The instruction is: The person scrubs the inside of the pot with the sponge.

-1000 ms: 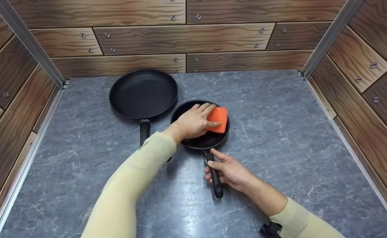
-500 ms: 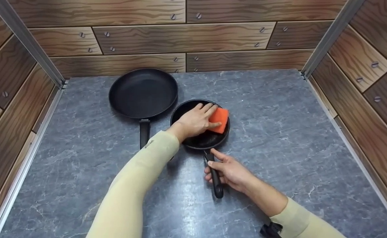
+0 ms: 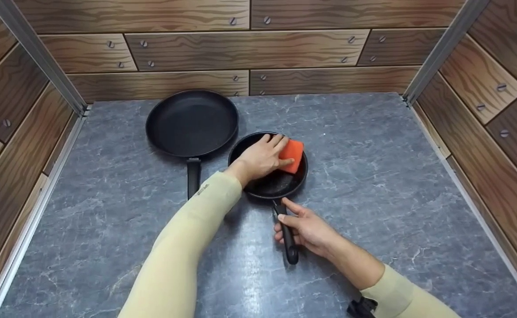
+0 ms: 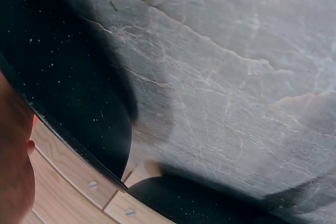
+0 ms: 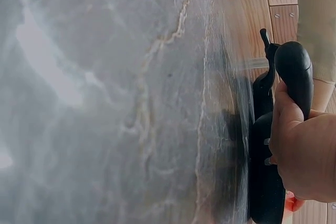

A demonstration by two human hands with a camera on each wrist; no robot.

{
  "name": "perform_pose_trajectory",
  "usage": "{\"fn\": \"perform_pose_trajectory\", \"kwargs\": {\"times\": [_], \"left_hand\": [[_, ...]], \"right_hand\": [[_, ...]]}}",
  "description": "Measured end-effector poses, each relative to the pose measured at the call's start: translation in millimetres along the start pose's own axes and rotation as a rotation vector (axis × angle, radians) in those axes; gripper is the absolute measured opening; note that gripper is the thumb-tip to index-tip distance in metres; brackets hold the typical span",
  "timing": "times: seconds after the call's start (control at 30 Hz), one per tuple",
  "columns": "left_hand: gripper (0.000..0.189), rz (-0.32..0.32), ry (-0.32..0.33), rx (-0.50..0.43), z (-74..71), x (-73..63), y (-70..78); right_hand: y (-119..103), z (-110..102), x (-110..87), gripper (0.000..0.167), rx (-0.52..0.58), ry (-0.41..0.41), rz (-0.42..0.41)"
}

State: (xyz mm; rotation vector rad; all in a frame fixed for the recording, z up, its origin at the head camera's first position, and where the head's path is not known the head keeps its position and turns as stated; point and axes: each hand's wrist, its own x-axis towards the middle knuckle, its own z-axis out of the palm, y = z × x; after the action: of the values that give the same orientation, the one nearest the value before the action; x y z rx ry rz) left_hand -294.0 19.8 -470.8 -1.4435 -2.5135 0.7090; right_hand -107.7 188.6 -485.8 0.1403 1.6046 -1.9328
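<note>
A small black frying pan (image 3: 271, 187) sits mid-table, its outer side (image 4: 68, 77) large in the left wrist view. My left hand (image 3: 258, 160) reaches into it and holds an orange sponge (image 3: 292, 155) against the inner right side; the hand hides part of the sponge. Below the pan, my right hand (image 3: 309, 230) grips its black handle (image 3: 290, 247), thumb on top and fingers beneath. The right wrist view shows this same hand (image 5: 302, 150) around the handle end. A larger black frying pan (image 3: 192, 123) lies behind to the left.
The larger pan's handle (image 3: 193, 176) points toward me, its end hidden behind the left sleeve (image 3: 188, 234). Wood-patterned walls (image 3: 249, 51) enclose the grey marbled tabletop (image 3: 373, 176) at the back and both sides.
My left hand and the sponge shift slightly within the small pan, lately a little away from me. The left forearm moves somewhat right. My right hand keeps its grip on the handle.
</note>
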Motion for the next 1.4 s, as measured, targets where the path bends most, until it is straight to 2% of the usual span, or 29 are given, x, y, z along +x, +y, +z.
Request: {"fn": "perform_pose_trajectory", "kwargs": {"times": [0.4,0.73,1.03,1.4], "left_hand": [[0.056,-0.044,-0.049,0.029,2.0,2.3,-2.0],[0.052,-0.116,-0.025,0.024,4.0,-0.8,-5.6],[0.051,-0.155,-0.032,0.032,5.2,-3.5,-8.0],[0.049,-0.204,-0.083,0.053,5.1,-8.1,-13.8]], "right_hand": [[0,1,0.0,0.077,0.01,0.012,0.007],[1,2,-0.1,0.077,0.028,0.017,-0.007],[2,3,0.9,0.077,0.035,0.026,-0.014],[4,4,1.4,0.078,0.051,0.039,-0.022]]}}
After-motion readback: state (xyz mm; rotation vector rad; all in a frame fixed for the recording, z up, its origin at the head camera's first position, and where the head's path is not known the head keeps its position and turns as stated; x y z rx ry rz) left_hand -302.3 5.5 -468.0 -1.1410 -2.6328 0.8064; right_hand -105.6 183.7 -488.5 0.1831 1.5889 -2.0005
